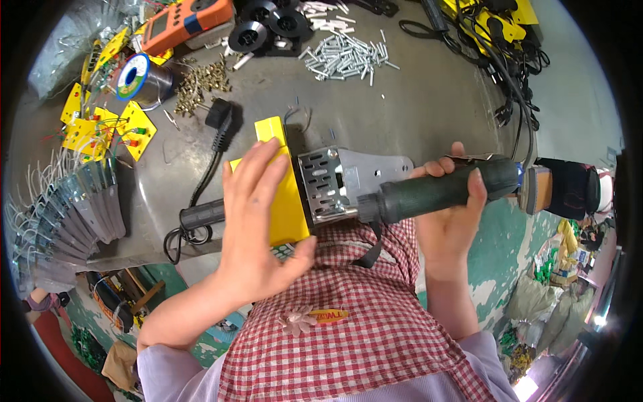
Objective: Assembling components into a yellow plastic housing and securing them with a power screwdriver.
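Observation:
A plastic-pipe welder lies across the bench's front edge, its yellow housing joined to a slotted metal guard and a flat grey heating plate. My left hand grips the yellow housing from the left, fingers over its top and thumb at the near edge. The welder's black handle sticks out left beneath that hand. In my right hand is a black corded electric screwdriver, its nose pointing left at the guard's near side. Whether its bit touches a screw is too small to tell.
Loose screws lie in a heap at the back. Black spools, an orange meter, a solder reel and yellow panels crowd the left. A black plug lies near the welder; cables pile back right.

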Tool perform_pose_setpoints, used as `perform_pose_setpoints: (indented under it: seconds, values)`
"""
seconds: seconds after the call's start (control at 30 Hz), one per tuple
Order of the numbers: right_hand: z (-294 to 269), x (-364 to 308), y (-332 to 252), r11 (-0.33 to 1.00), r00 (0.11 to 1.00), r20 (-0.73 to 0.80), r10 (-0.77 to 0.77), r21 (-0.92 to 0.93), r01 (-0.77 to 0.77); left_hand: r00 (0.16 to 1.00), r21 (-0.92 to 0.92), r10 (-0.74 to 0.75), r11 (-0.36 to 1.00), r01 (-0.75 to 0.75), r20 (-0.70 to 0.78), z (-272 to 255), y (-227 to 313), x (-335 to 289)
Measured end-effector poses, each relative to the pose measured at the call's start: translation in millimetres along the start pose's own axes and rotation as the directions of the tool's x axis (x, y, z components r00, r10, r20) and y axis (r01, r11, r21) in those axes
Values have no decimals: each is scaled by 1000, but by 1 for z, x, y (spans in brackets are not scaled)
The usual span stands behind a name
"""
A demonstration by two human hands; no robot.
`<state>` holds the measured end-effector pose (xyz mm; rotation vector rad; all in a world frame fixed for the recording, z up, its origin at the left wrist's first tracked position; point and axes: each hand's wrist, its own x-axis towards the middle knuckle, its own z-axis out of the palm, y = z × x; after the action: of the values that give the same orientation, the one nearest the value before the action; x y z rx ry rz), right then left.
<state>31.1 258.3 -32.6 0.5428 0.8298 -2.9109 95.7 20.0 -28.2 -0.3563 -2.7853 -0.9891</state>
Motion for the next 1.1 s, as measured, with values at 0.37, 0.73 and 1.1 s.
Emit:
perform_pose_setpoints:
  seconds: [0.37,0.73,1.1]
  values:
    - [-22,116,-129,790,965,47,-256,-565,237,969,200,-195,966,163,153,-45,-8,-14]
    - [17,51,-41,149,850,503,-156,-839,524,936,-37,-52,998,41,-349,-74,11,13]
    - [69,20,29,363,238,643,728,-656,662,681,-796,-412,322,-513,-606,-99,95,38]
